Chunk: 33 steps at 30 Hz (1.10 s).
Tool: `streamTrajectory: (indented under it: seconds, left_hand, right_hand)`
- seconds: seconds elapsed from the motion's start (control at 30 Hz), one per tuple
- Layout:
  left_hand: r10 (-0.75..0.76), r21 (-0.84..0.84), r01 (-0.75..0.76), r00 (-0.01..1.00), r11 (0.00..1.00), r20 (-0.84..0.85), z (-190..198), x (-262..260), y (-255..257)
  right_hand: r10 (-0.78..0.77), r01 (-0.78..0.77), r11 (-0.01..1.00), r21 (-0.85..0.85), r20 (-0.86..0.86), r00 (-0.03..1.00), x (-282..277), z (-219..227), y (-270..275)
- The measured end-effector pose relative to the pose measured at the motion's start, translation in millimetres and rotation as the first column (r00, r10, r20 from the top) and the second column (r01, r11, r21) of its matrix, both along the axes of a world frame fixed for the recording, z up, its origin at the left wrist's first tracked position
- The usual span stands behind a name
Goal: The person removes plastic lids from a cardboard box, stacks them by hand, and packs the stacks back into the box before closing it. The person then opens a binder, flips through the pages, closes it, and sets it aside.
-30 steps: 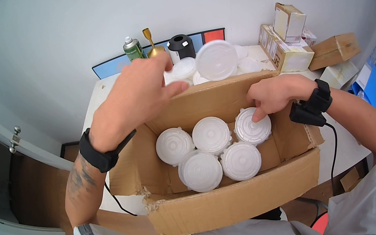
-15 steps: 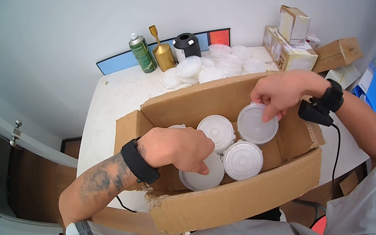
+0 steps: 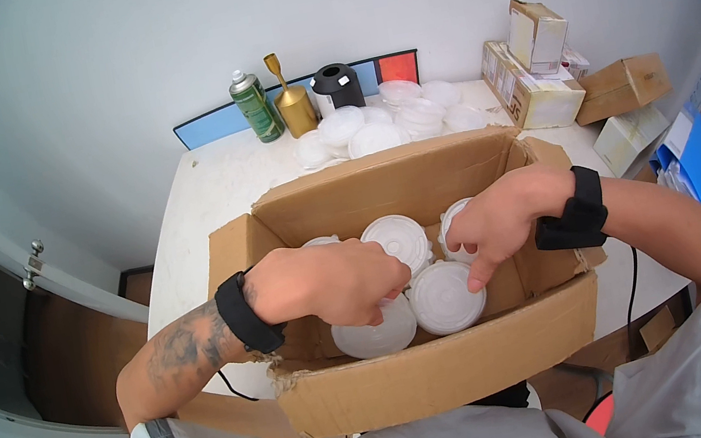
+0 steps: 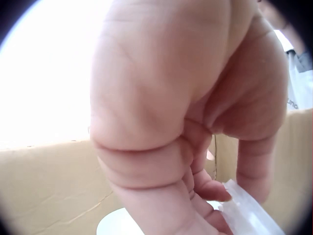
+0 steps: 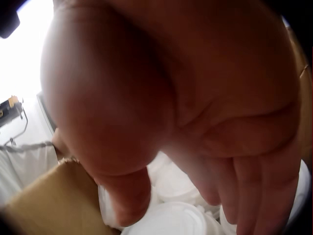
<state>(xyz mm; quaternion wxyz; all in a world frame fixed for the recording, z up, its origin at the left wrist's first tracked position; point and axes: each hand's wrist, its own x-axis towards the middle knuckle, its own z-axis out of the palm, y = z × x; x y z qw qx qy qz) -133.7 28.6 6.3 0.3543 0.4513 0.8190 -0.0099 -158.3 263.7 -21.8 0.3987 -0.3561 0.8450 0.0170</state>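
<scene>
Inside the cardboard box stand several round white plastic containers with lids. My left hand is over the front left one, its fingertips pinching the edge of a translucent lid; in the left wrist view that lid edge shows between thumb and fingers. My right hand reaches in from the right, fingers spread loosely over the back right container, which is partly hidden. Its thumb lies at the lid of the front right container. The back middle container shows between the hands.
Behind the box, a pile of translucent lids lies on the white table. A green spray can, a gold candlestick and a black cylinder stand near the wall. Small cartons are stacked at the right.
My left hand came down from above the box's back edge to the front left container. My right hand let go of a lid at the back right container and shifted toward the front right one.
</scene>
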Motion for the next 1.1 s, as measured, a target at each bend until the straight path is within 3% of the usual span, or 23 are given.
streamTrajectory:
  seconds: [0.1,0.13,0.17,0.23,0.3,0.33,0.37,0.43,0.47,0.5,0.57,0.63,0.7,0.77,0.83,0.9,0.97,1.0,1.07,1.1]
  left_hand:
    - [-0.024,0.044,0.025,1.0,0.999,-0.016,14.9,-7.1,-3.5]
    - [-0.022,0.059,0.022,1.0,0.998,0.0,25.8,-11.9,-5.0]
    - [-0.025,0.059,0.026,1.0,0.998,-0.003,37.2,-16.1,-9.1]
    - [0.155,0.34,-0.109,0.981,0.934,-0.113,58.9,-22.4,-20.1]
    - [0.544,0.606,-0.407,0.837,0.684,-0.052,68.8,-26.8,-25.3]
    - [0.612,0.676,-0.313,0.748,0.667,-0.257,68.7,-30.0,-26.2]
    - [0.612,0.677,-0.314,0.748,0.665,-0.255,66.9,-28.1,-24.9]
    - [0.636,0.646,-0.223,0.568,0.73,-0.523,63.2,-18.2,-17.5]
    - [0.571,0.598,-0.209,0.641,0.774,-0.514,54.6,-19.8,-17.5]
    - [0.574,0.601,-0.211,0.639,0.771,-0.512,47.0,-19.9,-14.3]
    - [0.365,0.201,-0.307,0.834,0.93,-0.413,30.4,-21.3,-1.3]
    - [0.162,0.022,-0.165,0.923,0.986,-0.35,1.0,-34.2,7.8]
    - [0.145,0.107,-0.113,0.92,0.988,-0.365,-29.0,-38.0,9.0]
    - [0.152,0.062,-0.14,0.94,0.988,-0.306,-35.6,-34.4,22.1]
    - [0.111,0.115,-0.078,0.939,0.99,-0.324,-52.9,-32.8,25.8]
    - [0.129,0.153,-0.08,0.93,0.985,-0.343,-59.4,-32.5,24.4]
    - [0.137,0.142,-0.087,0.91,0.986,-0.391,-53.7,-29.8,26.0]
    - [0.141,0.119,-0.103,0.917,0.988,-0.372,-50.7,-28.3,26.7]
    - [0.141,0.136,-0.096,0.918,0.986,-0.371,-43.8,-23.1,26.2]
    - [0.155,0.157,-0.103,0.917,0.982,-0.368,-39.7,-21.0,25.3]
  right_hand:
    - [0.009,-0.009,0.999,-0.043,-0.003,1.0,4.8,-7.5,-13.2]
    - [-0.057,0.042,0.991,0.126,0.114,0.992,5.5,8.3,-26.3]
    - [-0.06,0.046,0.991,0.126,0.11,0.992,5.6,6.8,-26.3]
    - [-0.052,0.036,0.989,0.145,0.103,0.993,7.1,-0.9,-29.9]
    - [-0.074,0.064,0.991,0.119,0.082,0.994,9.0,-6.8,-30.1]
    - [-0.105,0.099,0.991,0.092,0.062,0.993,9.9,-8.9,-29.1]
    - [-0.105,0.099,0.991,0.095,0.062,0.993,10.0,-10.7,-28.4]
    - [-0.173,0.172,0.984,0.046,0.039,0.984,10.6,-12.3,-28.5]
    - [-0.169,0.168,0.985,0.048,0.038,0.985,10.8,-11.7,-29.6]
    - [-0.181,0.18,0.983,0.031,0.041,0.983,11.3,-10.6,-30.2]
    - [-0.193,0.192,0.981,0.021,0.044,0.98,13.7,-5.2,-29.4]
    - [-0.214,0.22,0.973,-0.062,0.1,0.972,17.4,6.2,-27.8]
    - [-0.192,0.197,0.979,-0.048,0.089,0.977,17.4,26.1,-23.9]
    - [-0.163,0.167,0.982,-0.092,0.052,0.985,11.9,44.4,-13.7]
    - [-0.302,0.309,0.921,-0.236,0.064,0.951,7.2,70.6,6.0]
    - [-0.461,0.463,0.791,-0.4,0.108,0.881,-4.0,87.9,27.9]
    - [-0.66,0.568,0.526,-0.633,0.117,0.742,-6.3,94.7,34.4]
    - [-0.669,0.575,0.519,-0.633,0.118,0.734,-4.3,94.3,34.7]
    - [-0.762,0.583,0.592,-0.556,-0.15,0.63,-3.0,92.2,26.3]
    - [-0.763,0.583,0.589,-0.559,-0.149,0.628,-4.4,89.2,22.8]
